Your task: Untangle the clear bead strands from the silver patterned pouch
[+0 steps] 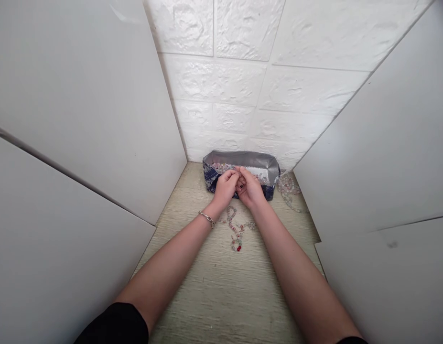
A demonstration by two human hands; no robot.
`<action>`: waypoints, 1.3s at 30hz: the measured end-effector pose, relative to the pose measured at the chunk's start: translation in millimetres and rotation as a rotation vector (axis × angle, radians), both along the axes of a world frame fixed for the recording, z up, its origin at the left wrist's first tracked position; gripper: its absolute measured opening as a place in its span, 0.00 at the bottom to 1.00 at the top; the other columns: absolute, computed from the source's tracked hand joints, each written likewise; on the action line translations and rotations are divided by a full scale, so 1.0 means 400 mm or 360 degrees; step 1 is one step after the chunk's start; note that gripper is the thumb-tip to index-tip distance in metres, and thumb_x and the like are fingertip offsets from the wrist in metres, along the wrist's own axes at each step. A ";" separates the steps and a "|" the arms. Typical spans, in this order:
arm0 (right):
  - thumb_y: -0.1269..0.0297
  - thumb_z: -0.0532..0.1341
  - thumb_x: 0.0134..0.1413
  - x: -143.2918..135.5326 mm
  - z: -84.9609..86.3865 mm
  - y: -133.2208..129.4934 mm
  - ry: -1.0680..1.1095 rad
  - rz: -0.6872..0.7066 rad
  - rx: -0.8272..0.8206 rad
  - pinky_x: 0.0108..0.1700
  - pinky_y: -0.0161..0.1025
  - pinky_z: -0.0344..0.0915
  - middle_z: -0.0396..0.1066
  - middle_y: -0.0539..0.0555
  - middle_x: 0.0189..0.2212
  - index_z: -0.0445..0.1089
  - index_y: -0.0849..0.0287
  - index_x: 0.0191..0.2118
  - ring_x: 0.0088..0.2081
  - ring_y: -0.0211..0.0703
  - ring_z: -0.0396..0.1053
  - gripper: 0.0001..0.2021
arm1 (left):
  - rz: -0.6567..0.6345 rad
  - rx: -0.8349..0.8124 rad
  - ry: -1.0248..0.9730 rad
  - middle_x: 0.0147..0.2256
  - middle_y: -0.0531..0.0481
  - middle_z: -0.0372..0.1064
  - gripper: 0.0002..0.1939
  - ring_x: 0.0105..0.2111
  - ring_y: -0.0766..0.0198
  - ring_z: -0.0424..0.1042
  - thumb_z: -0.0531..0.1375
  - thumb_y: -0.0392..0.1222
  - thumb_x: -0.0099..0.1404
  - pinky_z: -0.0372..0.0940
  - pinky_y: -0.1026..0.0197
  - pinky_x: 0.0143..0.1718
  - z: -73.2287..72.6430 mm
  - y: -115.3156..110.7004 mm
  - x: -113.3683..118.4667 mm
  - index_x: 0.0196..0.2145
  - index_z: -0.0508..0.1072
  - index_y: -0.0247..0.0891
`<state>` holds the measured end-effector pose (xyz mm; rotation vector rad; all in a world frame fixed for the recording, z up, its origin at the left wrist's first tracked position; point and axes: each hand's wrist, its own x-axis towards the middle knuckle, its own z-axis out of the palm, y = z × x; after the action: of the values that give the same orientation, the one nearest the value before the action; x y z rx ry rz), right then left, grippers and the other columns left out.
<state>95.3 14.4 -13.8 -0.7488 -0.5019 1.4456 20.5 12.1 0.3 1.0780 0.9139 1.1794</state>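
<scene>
Though what was held was hidden, the left hand (225, 187) and right hand (253, 191) were pinched together in front of the crosswise pouch (210, 178).

Both hands (237, 187) meet over the front edge of an open pouch (273, 165) holding loose beads (221, 167). A beaded strand (236, 231) lies between the forearms; another bead pile (288, 184) sits just right of the pouch.
</scene>
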 end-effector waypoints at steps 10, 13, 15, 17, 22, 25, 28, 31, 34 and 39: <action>0.74 0.52 0.40 0.011 -0.004 0.004 0.0226 -0.0006 -0.0063 0.17 0.27 0.51 0.52 0.43 0.13 0.65 0.61 0.31 0.15 0.28 0.50 0.09 | -0.0005 -0.0011 0.0018 0.16 0.54 0.59 0.06 0.21 0.72 0.59 0.52 0.34 0.49 0.55 0.68 0.23 -0.001 0.003 0.002 0.17 0.64 0.35; 0.77 0.51 0.38 0.011 -0.003 0.002 0.0230 -0.0014 -0.0064 0.18 0.28 0.51 0.54 0.43 0.14 0.64 0.61 0.31 0.16 0.28 0.52 0.11 | 0.0003 0.0002 0.0040 0.16 0.54 0.58 0.06 0.21 0.72 0.59 0.52 0.35 0.49 0.55 0.68 0.22 -0.002 0.003 0.001 0.17 0.64 0.35; 0.77 0.51 0.38 0.009 -0.003 0.002 0.0202 -0.0041 -0.0063 0.18 0.28 0.52 0.56 0.44 0.14 0.63 0.60 0.31 0.17 0.29 0.53 0.11 | 0.0010 0.0005 0.0060 0.16 0.54 0.58 0.06 0.20 0.72 0.58 0.53 0.36 0.49 0.55 0.68 0.22 -0.004 0.003 0.000 0.18 0.64 0.35; 0.77 0.52 0.39 0.008 -0.004 0.003 0.0185 -0.0081 -0.0059 0.19 0.28 0.52 0.58 0.44 0.15 0.62 0.59 0.29 0.17 0.30 0.55 0.08 | 0.0016 0.0005 0.0073 0.15 0.55 0.57 0.06 0.20 0.73 0.57 0.53 0.37 0.49 0.54 0.68 0.22 -0.004 0.003 -0.001 0.18 0.64 0.35; 0.73 0.54 0.41 0.006 -0.010 0.006 0.0163 -0.0113 -0.0037 0.18 0.28 0.51 0.59 0.45 0.17 0.59 0.59 0.27 0.18 0.30 0.56 0.04 | 0.0007 0.0009 0.0086 0.15 0.56 0.56 0.06 0.19 0.74 0.56 0.53 0.37 0.49 0.54 0.69 0.22 -0.003 0.006 -0.003 0.18 0.63 0.35; 0.76 0.52 0.38 0.009 -0.009 0.005 0.0164 -0.0088 -0.0063 0.18 0.28 0.51 0.59 0.44 0.16 0.59 0.59 0.28 0.17 0.29 0.55 0.07 | -0.0020 0.0035 0.0127 0.15 0.55 0.57 0.05 0.19 0.73 0.56 0.53 0.37 0.49 0.53 0.69 0.21 -0.010 0.010 -0.002 0.18 0.64 0.35; 0.79 0.49 0.36 0.011 -0.003 0.004 0.0213 -0.0053 -0.0124 0.16 0.27 0.49 0.56 0.44 0.14 0.60 0.60 0.28 0.15 0.29 0.53 0.11 | -0.0056 0.0122 0.0143 0.17 0.55 0.59 0.05 0.19 0.74 0.57 0.53 0.38 0.50 0.54 0.69 0.22 -0.027 0.015 0.000 0.20 0.65 0.35; 0.79 0.48 0.35 0.012 0.003 0.002 0.0251 -0.0015 -0.0144 0.15 0.27 0.48 0.53 0.44 0.12 0.61 0.60 0.28 0.14 0.29 0.49 0.11 | -0.0080 0.0206 0.0116 0.21 0.53 0.62 0.06 0.20 0.74 0.58 0.53 0.38 0.50 0.55 0.68 0.24 -0.045 0.020 0.004 0.21 0.66 0.34; 0.78 0.48 0.36 0.013 0.009 -0.001 0.0263 0.0005 -0.0132 0.15 0.27 0.48 0.51 0.43 0.11 0.61 0.60 0.28 0.13 0.29 0.48 0.11 | -0.0086 0.0205 0.0094 0.22 0.52 0.64 0.06 0.21 0.73 0.60 0.53 0.38 0.50 0.56 0.67 0.25 -0.054 0.024 0.006 0.21 0.67 0.34; 0.75 0.49 0.39 0.011 0.015 -0.004 0.0264 -0.0032 -0.0150 0.15 0.27 0.48 0.49 0.43 0.11 0.62 0.60 0.28 0.13 0.29 0.49 0.09 | -0.0099 0.0167 0.0080 0.22 0.52 0.64 0.06 0.21 0.73 0.60 0.53 0.38 0.50 0.56 0.67 0.26 -0.046 0.023 0.006 0.21 0.66 0.34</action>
<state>99.5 13.0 -8.0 -0.6988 -0.2998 1.5062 23.0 21.4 -18.2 1.2166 0.8586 1.1640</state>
